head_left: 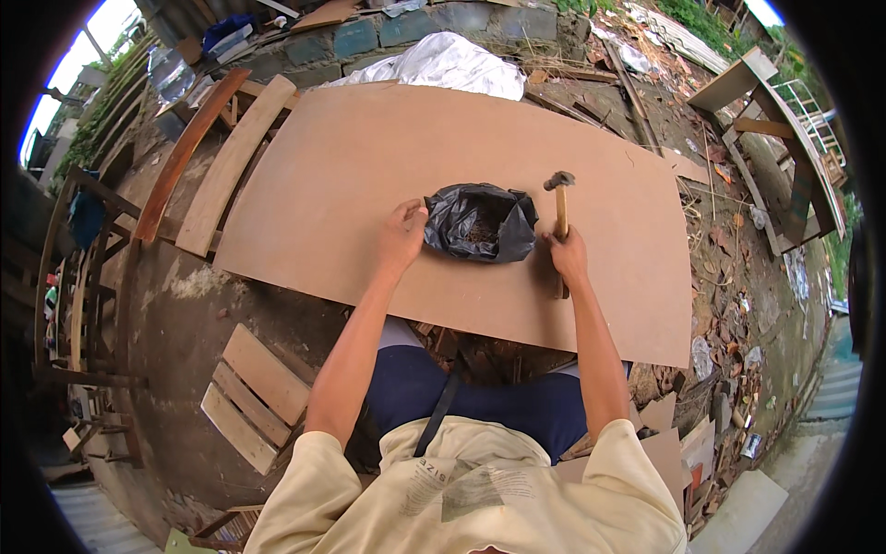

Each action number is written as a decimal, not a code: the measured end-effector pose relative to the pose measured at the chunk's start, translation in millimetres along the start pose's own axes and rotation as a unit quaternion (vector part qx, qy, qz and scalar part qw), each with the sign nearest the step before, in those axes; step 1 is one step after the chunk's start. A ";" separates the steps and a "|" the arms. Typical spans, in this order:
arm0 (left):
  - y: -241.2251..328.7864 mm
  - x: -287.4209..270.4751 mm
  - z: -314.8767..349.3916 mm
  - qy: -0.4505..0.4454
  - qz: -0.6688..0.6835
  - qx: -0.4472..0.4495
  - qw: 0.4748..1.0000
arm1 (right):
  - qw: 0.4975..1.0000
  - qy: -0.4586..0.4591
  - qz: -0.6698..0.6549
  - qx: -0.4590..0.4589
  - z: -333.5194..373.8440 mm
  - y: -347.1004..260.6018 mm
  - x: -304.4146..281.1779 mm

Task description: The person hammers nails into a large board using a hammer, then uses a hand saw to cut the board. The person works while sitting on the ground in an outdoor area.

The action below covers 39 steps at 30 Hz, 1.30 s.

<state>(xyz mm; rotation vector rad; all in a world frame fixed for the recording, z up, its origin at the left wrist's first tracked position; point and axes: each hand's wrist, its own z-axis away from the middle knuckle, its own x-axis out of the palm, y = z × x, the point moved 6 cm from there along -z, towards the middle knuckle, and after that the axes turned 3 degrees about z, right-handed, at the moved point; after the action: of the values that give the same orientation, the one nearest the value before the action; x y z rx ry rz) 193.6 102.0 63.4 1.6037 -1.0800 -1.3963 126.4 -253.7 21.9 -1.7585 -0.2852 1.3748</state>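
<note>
A black plastic bag (443, 222) rests on a large brown board, its mouth spread wide. Inside lie many small brownish pieces (482, 231), too fine to name for certain. At the bag's left edge, my left hand (403, 234) is closed, with thumb and fingertips pinching the rim. To the right of the bag, my right hand (566, 256) is wrapped around the wooden handle of a hammer (561, 208). The hammer's dark metal head points away from me, and the lower end of its handle shows below my hand.
The brown board (314, 185) spreads across the work area before me. Wooden slats (231, 166) stand beyond its left edge, and a slatted wooden piece (257, 397) sits at lower left. White sheeting (443, 65) lies behind; a wooden table (784, 138) stands far right among debris.
</note>
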 end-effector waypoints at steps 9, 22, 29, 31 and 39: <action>35.7 54.5 45.0 -0.037 -0.092 0.124 0.987 | 0.998 0.016 0.051 0.027 60.0 71.1 -69.5; 1.8 38.7 75.1 0.066 0.131 0.007 0.989 | 0.997 0.009 -0.043 0.068 105.0 50.2 -85.2; -43.4 64.8 220.3 -0.070 0.399 -0.314 0.858 | 0.981 -0.032 -0.190 0.037 115.2 25.8 -43.1; -60.2 70.1 226.1 -0.002 0.494 -0.373 0.786 | 0.979 -0.042 -0.198 0.037 116.4 17.9 -35.8; -150.2 96.6 201.0 0.038 0.598 -0.406 0.689 | 0.978 -0.093 -0.184 0.040 118.4 -2.0 -12.5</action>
<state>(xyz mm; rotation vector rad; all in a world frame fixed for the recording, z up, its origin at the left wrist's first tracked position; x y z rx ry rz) 18.3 67.6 -137.5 0.1041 -0.9036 -0.6349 18.7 -203.4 29.5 -1.4246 -0.6177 1.2592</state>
